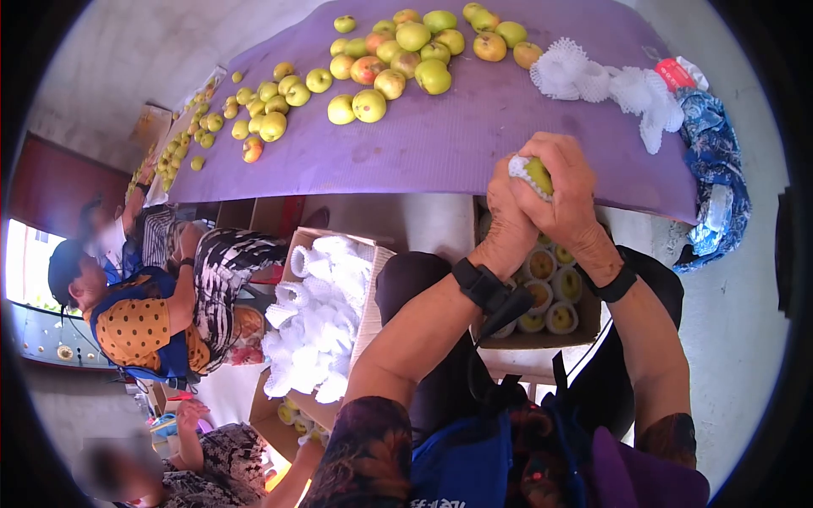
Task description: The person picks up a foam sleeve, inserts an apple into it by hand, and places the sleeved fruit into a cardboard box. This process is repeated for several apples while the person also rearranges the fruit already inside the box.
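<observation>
— Where to find the green fruit [539,175]?
— Just above the near edge of the bench [457,144], pressed between both hands, partly inside a white foam net [517,165].
— And the left grip [506,227]?
— Closed around the green fruit from the left side, fingers curled upward, black watch on the wrist.
— Same for the right grip [572,199]?
— Yes, closed over it from above and from the right, touching the left grip; black band on the wrist.
— Directly below the hands?
— An open carton [546,341] with wrapped fruits in rows.
— Further away on the bench?
— A purple cover, a pile of yellow-green fruits [406,51] at the far side, well apart from the hands; a heap of empty nets [610,85] to the right of it.
— And to the left?
— A second carton [370,309], full of white nets, then a seated person [135,326] in a dotted top.
</observation>
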{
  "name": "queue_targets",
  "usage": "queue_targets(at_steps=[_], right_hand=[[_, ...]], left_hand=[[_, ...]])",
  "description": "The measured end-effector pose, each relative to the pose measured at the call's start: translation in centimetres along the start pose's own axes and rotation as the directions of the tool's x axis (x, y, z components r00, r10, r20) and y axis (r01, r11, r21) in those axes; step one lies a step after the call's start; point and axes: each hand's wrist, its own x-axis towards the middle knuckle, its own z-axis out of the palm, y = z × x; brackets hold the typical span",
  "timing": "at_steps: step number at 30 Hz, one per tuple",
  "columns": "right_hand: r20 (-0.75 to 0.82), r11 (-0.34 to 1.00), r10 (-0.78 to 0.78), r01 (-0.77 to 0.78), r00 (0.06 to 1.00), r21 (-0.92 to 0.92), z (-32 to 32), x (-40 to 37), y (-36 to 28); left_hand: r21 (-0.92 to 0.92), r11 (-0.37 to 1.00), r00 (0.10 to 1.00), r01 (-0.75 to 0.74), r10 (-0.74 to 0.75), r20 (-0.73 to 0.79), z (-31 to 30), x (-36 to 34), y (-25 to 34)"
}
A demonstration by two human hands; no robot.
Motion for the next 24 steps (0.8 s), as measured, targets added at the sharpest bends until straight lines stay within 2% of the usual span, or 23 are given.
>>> queue_targets(at_steps=[1,3,4,5,6,7,8,9,10,11,12,13,15,16,18,19,20,21,22,24], right_hand=[[-0.005,1.0,-0.007,0.007,1.0,-0.008,0.0,0.0,0.1],[0.033,1.0,0.013,-0.013,0.999,0.005,0.2,-0.1,0.4],[0.027,1.0,0.001,-0.001,1.0,-0.011,0.3,-0.2,0.7],[0.053,0.999,0.034,-0.034,0.998,0.004,0.4,-0.4,0.9],[0.083,0.997,0.072,-0.073,0.994,0.016,0.2,-0.5,0.9],[0.084,0.997,0.076,-0.076,0.994,-0.002,-0.2,-0.4,0.6],[0.057,0.987,0.105,-0.111,0.993,0.115,-0.5,-0.3,0.3],[0.033,0.963,0.134,-0.138,0.99,0.232,-1.0,-0.2,0.2],[0.036,0.967,0.135,-0.14,0.99,0.215,-1.5,-0.2,0.4],[0.038,0.904,0.245,-0.242,0.969,0.352,-2.0,0.0,0.8],[0.054,0.811,0.351,-0.332,0.935,0.481,-2.5,0.1,1.2],[0.053,0.816,0.355,-0.338,0.933,0.47,-3.0,0.3,1.9],[0.319,0.57,0.534,-0.612,0.783,0.548,-4.2,0.4,3.5],[0.317,0.568,0.546,-0.621,0.776,0.54,-4.5,0.3,3.8],[0.494,0.513,0.478,-0.688,0.726,0.513,-4.6,0.1,3.8],[0.496,0.511,0.489,-0.696,0.718,0.504,-4.4,-0.1,3.7],[0.569,0.485,0.437,-0.715,0.697,0.504,-4.1,-0.3,3.5],[0.641,0.452,0.388,-0.743,0.662,0.494,-4.1,-0.9,3.3],[0.647,0.445,0.397,-0.753,0.651,0.485,-4.1,-1.0,3.2],[0.641,0.4,0.377,-0.742,0.669,0.538,-4.0,-1.1,3.3]], left_hand=[[-0.004,1.0,1.0,-0.01,0.01,0.005,-0.1,-0.3,0.9],[0.134,0.99,0.996,-0.041,0.052,-0.076,0.1,-1.1,2.8],[0.124,0.991,0.995,-0.058,0.067,-0.068,0.1,-0.2,1.8],[-0.288,0.957,0.999,0.04,-0.046,-0.014,-0.2,1.2,-0.6],[-0.641,0.75,0.987,0.161,-0.136,0.089,-0.2,2.4,-2.7],[-0.743,0.657,0.987,0.132,-0.016,0.161,-0.4,2.8,-2.8],[-0.75,0.646,0.985,0.142,-0.015,0.174,-0.6,2.8,-3.1],[-0.509,0.861,0.981,-0.005,0.102,0.163,-1.2,2.6,-2.1],[-0.215,0.96,0.958,-0.178,0.219,0.186,-1.7,2.4,-1.0],[-0.229,0.957,0.956,-0.175,0.221,0.191,-2.1,2.1,0.4],[-0.498,0.853,0.963,0.158,-0.021,0.269,-2.6,1.8,2.0],[-0.672,0.581,0.884,0.459,-0.223,0.411,-3.0,1.6,2.8],[-0.639,0.604,0.875,0.475,-0.249,0.415,-3.3,2.2,2.3],[-0.606,0.635,0.872,0.48,-0.272,0.406,-3.4,2.4,2.1],[-0.577,0.657,0.864,0.485,-0.26,0.43,-3.6,2.6,1.8],[-0.519,0.732,0.886,0.442,-0.265,0.381,-3.4,2.6,1.7],[-0.453,0.798,0.906,0.398,-0.265,0.331,-3.4,2.6,1.7],[-0.427,0.79,0.882,0.439,-0.289,0.371,-3.3,2.5,1.8],[-0.431,0.782,0.878,0.451,-0.3,0.374,-3.4,2.6,1.8],[-0.411,0.828,0.867,0.381,-0.165,0.471,-3.4,2.5,1.5]])
